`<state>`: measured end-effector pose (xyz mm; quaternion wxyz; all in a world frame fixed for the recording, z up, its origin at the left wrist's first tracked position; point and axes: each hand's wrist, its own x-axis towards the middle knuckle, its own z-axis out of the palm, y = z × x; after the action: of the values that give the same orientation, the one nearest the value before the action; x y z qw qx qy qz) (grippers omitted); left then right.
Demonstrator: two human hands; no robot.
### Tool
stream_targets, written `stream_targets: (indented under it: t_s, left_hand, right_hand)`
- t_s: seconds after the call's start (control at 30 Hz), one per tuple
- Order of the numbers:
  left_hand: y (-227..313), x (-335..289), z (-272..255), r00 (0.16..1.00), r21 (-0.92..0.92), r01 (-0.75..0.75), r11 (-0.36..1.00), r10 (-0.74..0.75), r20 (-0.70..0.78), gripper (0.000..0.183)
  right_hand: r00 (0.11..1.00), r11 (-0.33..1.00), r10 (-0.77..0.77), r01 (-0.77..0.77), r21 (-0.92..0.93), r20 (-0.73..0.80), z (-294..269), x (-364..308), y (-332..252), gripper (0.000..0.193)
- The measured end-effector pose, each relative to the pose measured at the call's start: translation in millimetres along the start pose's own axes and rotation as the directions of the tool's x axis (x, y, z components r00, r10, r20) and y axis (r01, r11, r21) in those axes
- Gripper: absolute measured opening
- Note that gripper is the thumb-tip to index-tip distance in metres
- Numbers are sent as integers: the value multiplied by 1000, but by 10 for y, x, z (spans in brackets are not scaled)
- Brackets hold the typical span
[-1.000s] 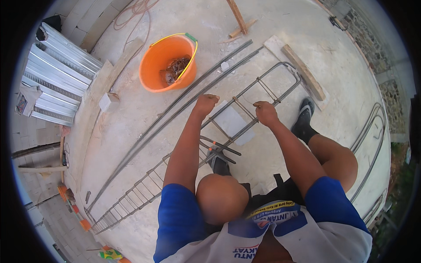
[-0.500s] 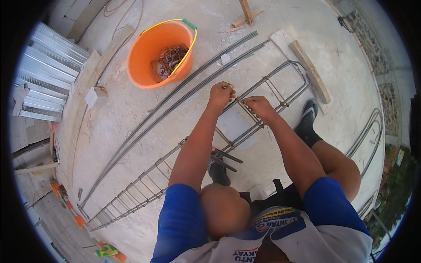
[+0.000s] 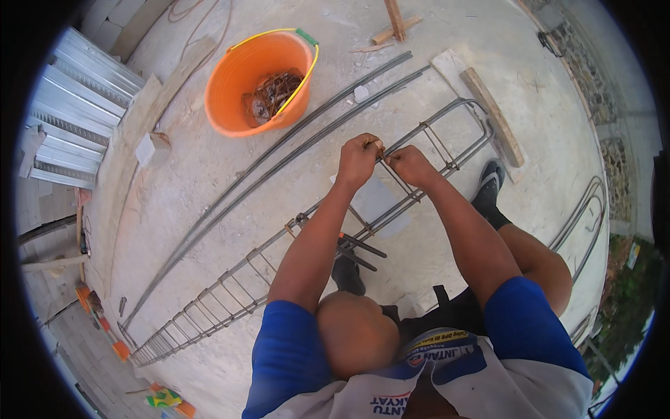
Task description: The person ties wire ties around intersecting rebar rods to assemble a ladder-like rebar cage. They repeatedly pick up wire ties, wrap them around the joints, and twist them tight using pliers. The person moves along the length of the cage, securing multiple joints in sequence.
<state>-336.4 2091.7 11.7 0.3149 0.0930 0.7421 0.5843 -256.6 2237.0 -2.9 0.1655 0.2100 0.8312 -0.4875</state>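
A long rebar cage [image 3: 230, 278] of grey bars and square stirrups runs diagonally before me. At the upper long bar, beside a stirrup, my left hand [image 3: 359, 162] is closed in a pinch. My right hand [image 3: 412, 167] pinches at the same joint, its fingertips almost against the left ones. Whatever thin piece they hold is too small and covered to make out. A pair of pincers [image 3: 360, 251] with dark handles and some orange lies against the cage below my left forearm.
An orange bucket [image 3: 222, 91] with a yellow handle holds rusty wire pieces. Loose long bars [image 3: 279, 155] lie beyond the cage. A timber piece [image 3: 494, 115] lies at its far end, near my foot [image 3: 490, 183]. Corrugated metal sheets [image 3: 84, 105] stand at the left.
My left hand has moved slightly right and down, and my right hand slightly left, bringing the fingertips together at the joint. The cage stays in place.
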Motion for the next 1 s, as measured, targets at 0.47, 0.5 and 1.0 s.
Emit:
stream_targets:
  t_s: [0.47,0.5,1.0]
  left_hand:
    - [-214,126,46,988,-308,117,944,-144,-65,18]
    - [-203,87,21,994,-254,92,963,-105,-38,18]
    - [-383,-316,-78,973,335,-228,914,205,104,17]
  right_hand:
    - [987,982,-145,152,-110,72,3,-33,-2,35]
    - [984,977,-168,174,-120,62,21,-7,19,34]
    - [976,953,-201,214,-212,85,4,0,49,32]
